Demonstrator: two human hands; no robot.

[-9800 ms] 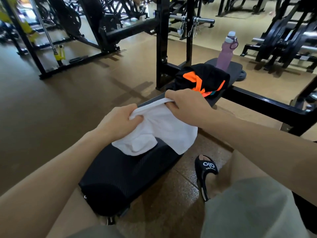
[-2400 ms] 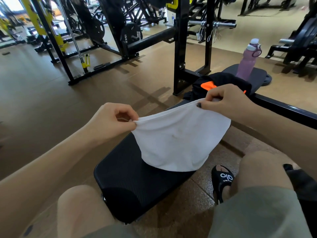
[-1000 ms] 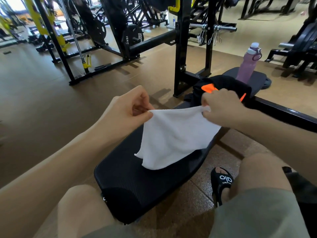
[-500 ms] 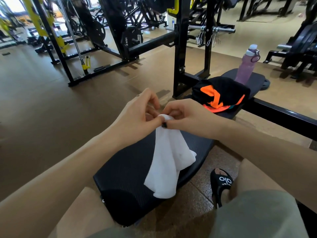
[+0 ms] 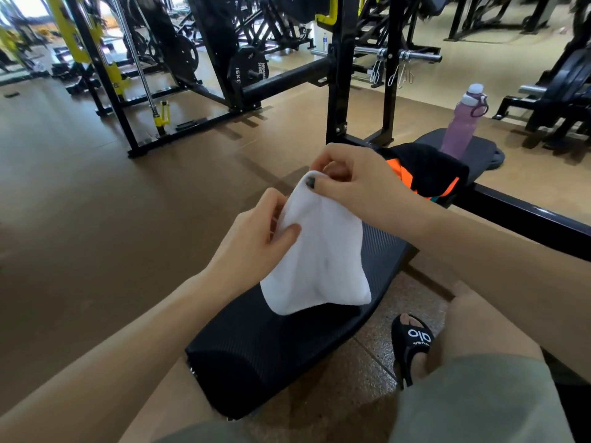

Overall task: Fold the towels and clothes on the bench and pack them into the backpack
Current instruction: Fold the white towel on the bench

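Nearest the camera, the rounded near end of the black bench [image 5: 256, 353] sits between the person's knees, its right edge running beside a foot in a black slide sandal [image 5: 415, 343] on the tiled floor. Above the bench pad hangs the white towel [image 5: 319, 257], doubled over, its lower edge drooping just over the pad and its right bottom corner reaching toward the bench's right edge. The left hand [image 5: 252, 241] grasps the towel's left edge, thumb on the front and fingers curled behind the cloth. The right hand [image 5: 358, 183] pinches the towel's top corner between thumb and curled fingers, higher than the left. Beyond the right hand, a black garment with orange stripes [image 5: 428, 174] lies bunched on the bench, filling the pad's width. Behind it a pink water bottle [image 5: 462, 123] stands upright near the bench's far end. To the left of the bench a broad stretch of brown floor lies open up to the black rack frame [image 5: 339, 91]; on the right a black steel bar [image 5: 527, 219] runs close along the bench.
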